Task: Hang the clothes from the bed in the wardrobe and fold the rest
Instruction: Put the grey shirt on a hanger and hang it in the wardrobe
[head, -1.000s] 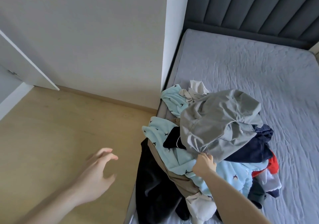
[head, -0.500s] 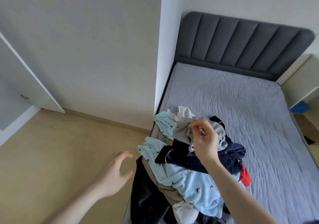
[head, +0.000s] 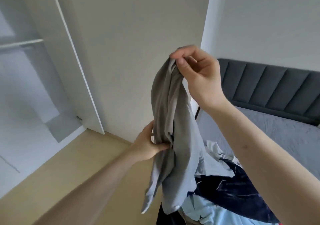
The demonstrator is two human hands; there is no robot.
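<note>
While the right hand (head: 197, 74) is pinching the grey garment (head: 170, 138) by its top edge and holding it up in front of us, the left hand (head: 149, 146) is gripping its bunched middle. We are sorting one piece above the clothes pile (head: 232, 190) on the bed (head: 277, 134); next we are needing to shake it open and judge: open wardrobe (head: 26, 68) or fold.

Soft matt grey cloth garment (head: 170, 120); quilted grey bed cover (head: 277, 131); padded fabric headboard (head: 270, 86); smooth pale wood floor (head: 69, 164).
</note>
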